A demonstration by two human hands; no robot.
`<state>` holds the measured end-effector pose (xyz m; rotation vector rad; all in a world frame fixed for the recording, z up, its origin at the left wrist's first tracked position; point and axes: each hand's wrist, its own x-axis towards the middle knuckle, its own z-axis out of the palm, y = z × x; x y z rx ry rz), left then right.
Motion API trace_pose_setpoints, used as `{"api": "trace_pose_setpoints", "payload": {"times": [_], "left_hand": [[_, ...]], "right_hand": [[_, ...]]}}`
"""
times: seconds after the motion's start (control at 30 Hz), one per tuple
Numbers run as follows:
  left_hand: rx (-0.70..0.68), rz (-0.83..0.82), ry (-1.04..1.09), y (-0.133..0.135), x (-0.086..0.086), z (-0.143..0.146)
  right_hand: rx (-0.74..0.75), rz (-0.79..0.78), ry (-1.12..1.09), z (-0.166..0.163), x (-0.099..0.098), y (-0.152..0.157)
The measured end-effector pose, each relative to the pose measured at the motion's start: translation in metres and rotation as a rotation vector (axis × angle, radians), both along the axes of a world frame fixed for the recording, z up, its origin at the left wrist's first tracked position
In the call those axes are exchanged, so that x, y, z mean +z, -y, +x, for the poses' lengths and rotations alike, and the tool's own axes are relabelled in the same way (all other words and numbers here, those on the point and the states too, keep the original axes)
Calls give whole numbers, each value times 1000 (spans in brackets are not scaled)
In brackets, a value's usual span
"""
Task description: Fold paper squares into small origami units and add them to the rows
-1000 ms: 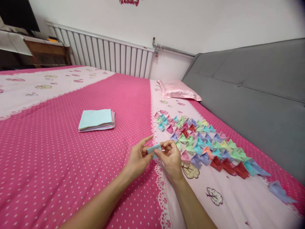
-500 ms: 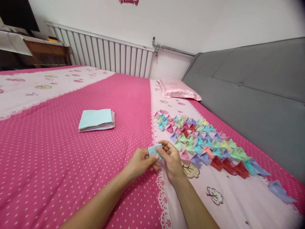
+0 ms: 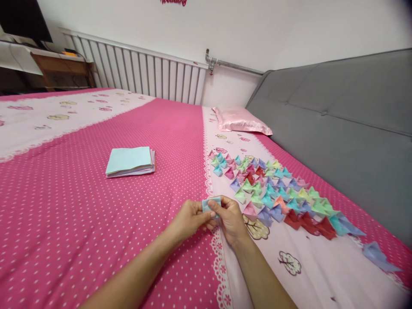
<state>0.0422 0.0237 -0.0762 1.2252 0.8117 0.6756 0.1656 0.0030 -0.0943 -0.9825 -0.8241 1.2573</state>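
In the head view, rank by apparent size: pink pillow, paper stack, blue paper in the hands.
1. pink pillow and paper stack: they look alike; the pillow lies farther, so no ranking.
2. blue paper: clearly smallest.

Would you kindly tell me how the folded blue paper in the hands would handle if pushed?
The folded blue paper looks very light: the left hand and right hand hold it by fingertips alone. Thin, it probably bends and creases easily. Flat, it should not roll.

Wall lettering: red cursive script (image 3: 174,2) on the white wall (image 3: 289,25), cut off by the top edge, unreadable.
Elsewhere: no legible text.
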Motion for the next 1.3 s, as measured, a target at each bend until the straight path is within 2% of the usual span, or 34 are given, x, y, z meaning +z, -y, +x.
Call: {"api": "trace_pose_setpoints", "payload": {"times": [0.23,0.33,0.43,0.53,0.63,0.7,0.83,0.9,1.03,1.2,1.3], "left_hand": [[-18,2,-26,-1,-2,-1],[62,45,50,-2,-2,0],[204,-135,233,-1,3,2],[262,-408,407,3,11,4],[343,-535,535,10,16,7],[390,-556,587,14,17,9],[407,-586,672,21,15,12],[380,-606,716,23,14,12],[304,-590,767,24,13,13],[310,-540,776,19,14,11],[325,-524,793,17,15,10]], "right_hand": [[-70,-24,13,1,-5,-3],[-114,-21,-18,4,-6,-6],[-144,5,-61,-1,-3,-5],[-24,35,-17,-16,-1,0],[81,122,200,-32,1,7],[-3,198,395,-39,2,12],[-294,366,771,-43,5,19],[-351,469,892,-44,7,22],[-247,596,955,-43,5,24],[-67,493,824,-45,6,27],[61,480,833,-46,10,31]]}}
